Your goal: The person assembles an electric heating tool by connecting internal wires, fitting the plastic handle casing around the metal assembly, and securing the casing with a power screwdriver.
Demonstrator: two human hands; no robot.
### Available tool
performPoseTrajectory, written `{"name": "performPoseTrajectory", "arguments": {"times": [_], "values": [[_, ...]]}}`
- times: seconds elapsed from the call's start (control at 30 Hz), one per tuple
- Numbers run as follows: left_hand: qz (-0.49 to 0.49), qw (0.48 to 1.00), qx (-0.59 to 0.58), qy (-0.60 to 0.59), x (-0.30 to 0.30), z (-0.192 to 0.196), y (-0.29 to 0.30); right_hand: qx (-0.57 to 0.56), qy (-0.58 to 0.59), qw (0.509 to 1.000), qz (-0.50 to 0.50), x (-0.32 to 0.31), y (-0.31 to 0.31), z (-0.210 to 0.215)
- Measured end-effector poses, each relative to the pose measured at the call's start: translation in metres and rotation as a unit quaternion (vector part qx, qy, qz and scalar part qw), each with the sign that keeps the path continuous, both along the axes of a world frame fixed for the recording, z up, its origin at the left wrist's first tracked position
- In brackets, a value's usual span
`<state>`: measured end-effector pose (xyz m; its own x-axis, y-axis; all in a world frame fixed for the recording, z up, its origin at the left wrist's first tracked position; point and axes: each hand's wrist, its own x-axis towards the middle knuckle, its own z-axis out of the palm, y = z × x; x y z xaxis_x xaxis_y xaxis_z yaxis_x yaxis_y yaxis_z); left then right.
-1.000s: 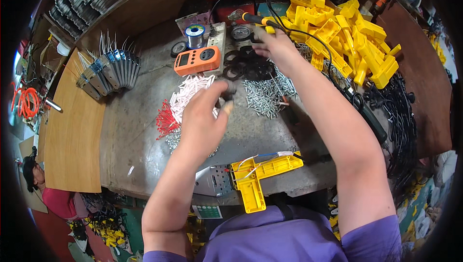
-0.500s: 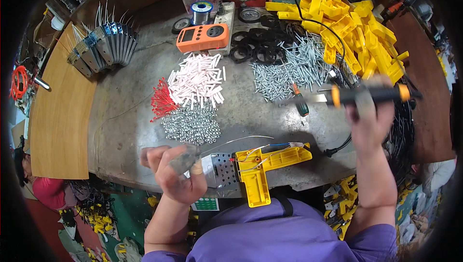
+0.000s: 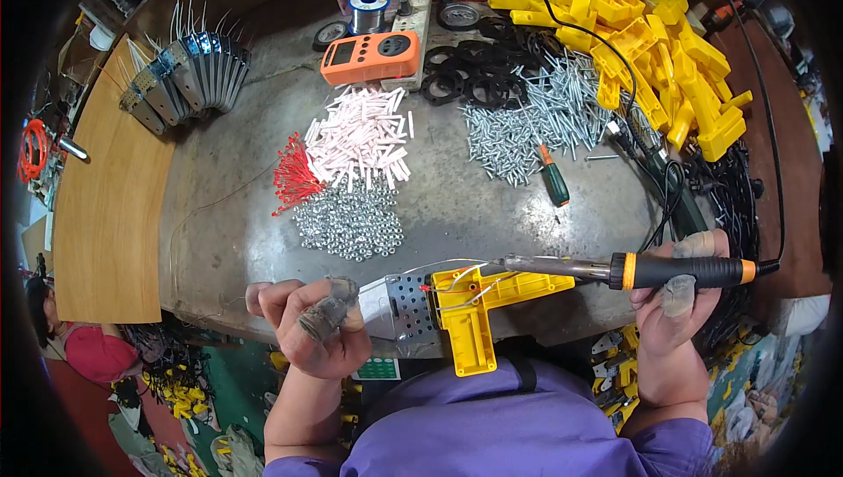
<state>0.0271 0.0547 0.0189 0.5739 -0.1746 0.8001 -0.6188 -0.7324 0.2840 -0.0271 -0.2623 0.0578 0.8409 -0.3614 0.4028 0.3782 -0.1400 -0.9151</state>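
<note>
My right hand (image 3: 680,297) grips a soldering iron (image 3: 650,271) by its black and orange handle, the shaft pointing left. Its tip is above a yellow plastic housing (image 3: 465,336), close to the end of a thin solder wire (image 3: 430,263). That wire runs to my left hand (image 3: 320,328), which pinches it between covered fingertips. Inside the housing lie white wires and a small red part. A perforated metal plate (image 3: 409,308) joins the housing's left side, with my left hand beside it. The housing sits at the bench's near edge, against the purple shirt.
Piles of white sleeves (image 3: 360,134), red parts (image 3: 296,174), nuts (image 3: 351,222) and screws (image 3: 509,139) cover mid-bench. A screwdriver (image 3: 554,178) lies nearby. An orange meter (image 3: 371,57), solder spool (image 3: 368,13) and yellow housings (image 3: 667,64) stand farther back. Another person (image 3: 92,350) is at lower left.
My right hand has brought the soldering iron down and toward me, its tip now over the housing near the solder wire. My left hand has shifted slightly, still pinching the wire.
</note>
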Motion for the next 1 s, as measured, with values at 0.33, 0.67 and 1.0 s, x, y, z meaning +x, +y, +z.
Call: {"name": "performPoseTrajectory", "arguments": {"times": [0.33,0.67,1.0], "values": [[-0.009,1.000,-0.004,-0.002,0.0000,0.0007,-0.0019,0.005,-0.006,1.000,0.004,-0.0008,0.0013,-0.0003],[-0.012,1.000,-0.007,0.001,-0.0015,0.0002,-0.0005,0.015,-0.007,1.000,-0.007,-0.0020,0.0014,0.0008],[-0.019,1.000,-0.008,0.003,-0.0066,0.0014,-0.0005,0.027,0.004,1.000,-0.008,-0.0089,0.0013,0.0028]]}}
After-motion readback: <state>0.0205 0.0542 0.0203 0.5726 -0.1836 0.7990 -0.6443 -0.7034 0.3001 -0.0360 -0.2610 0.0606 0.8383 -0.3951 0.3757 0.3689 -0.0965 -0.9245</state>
